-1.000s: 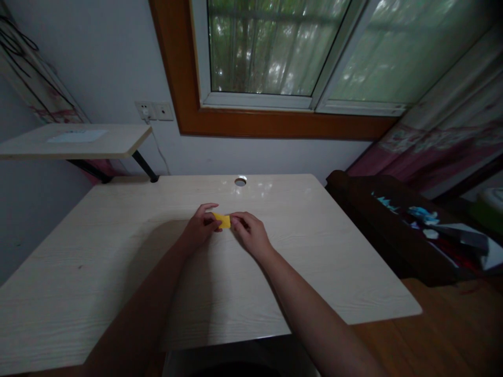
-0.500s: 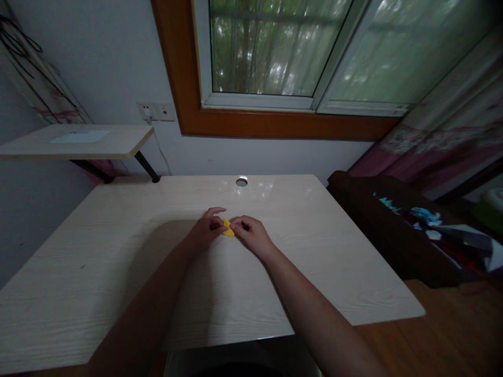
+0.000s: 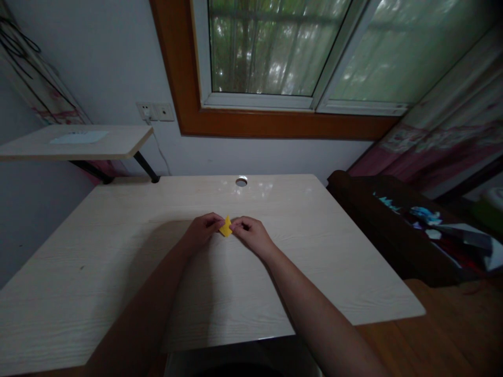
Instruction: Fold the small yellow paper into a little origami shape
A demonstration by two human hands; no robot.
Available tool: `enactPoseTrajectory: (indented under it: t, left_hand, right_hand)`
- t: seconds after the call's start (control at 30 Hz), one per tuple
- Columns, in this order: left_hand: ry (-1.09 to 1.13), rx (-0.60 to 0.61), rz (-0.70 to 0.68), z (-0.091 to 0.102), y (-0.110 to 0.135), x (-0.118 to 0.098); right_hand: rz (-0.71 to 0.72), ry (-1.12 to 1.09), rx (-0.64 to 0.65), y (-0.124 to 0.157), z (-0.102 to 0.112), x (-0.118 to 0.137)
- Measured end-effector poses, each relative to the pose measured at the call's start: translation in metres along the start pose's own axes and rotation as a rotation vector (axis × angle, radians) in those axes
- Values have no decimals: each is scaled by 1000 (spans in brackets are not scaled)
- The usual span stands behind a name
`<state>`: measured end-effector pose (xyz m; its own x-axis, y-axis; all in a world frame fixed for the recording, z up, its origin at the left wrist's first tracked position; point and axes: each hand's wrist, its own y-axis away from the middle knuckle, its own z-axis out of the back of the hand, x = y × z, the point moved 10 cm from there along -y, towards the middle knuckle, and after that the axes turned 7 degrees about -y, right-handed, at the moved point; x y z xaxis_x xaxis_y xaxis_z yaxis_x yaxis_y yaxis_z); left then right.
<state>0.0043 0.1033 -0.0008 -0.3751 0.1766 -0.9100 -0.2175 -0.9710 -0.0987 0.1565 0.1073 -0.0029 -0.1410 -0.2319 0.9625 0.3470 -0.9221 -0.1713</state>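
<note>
At the upper left of the frame, a raised shelf bears a flat white sheet. Left of centre, the left hand pinches the left edge of a small, paper-like yellow piece, which sits at the frame's centre, above the pale surface, with one point upward; whether it touches the surface is hard to tell. Just beside, the right hand grips its right edge between thumb and fingertips. The step in hand looks like two-handed shaping or turning of the piece; the next move seems to call for light, exact fingertip control. At the right, dark brown furniture carries blue items and others too dim to name; whether it is a container is unclear.
</note>
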Motion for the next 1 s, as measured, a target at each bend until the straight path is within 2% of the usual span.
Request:
enactPoseTrajectory:
  t: [0.5, 1.0]
  left_hand:
    - [-87, 52, -40, -5, 2, -6]
    - [-149, 39, -49, -3, 2, -10]
  right_hand:
    - [10, 33, 61, 2, -5, 1]
    - [32, 63, 116, 4, -12, 5]
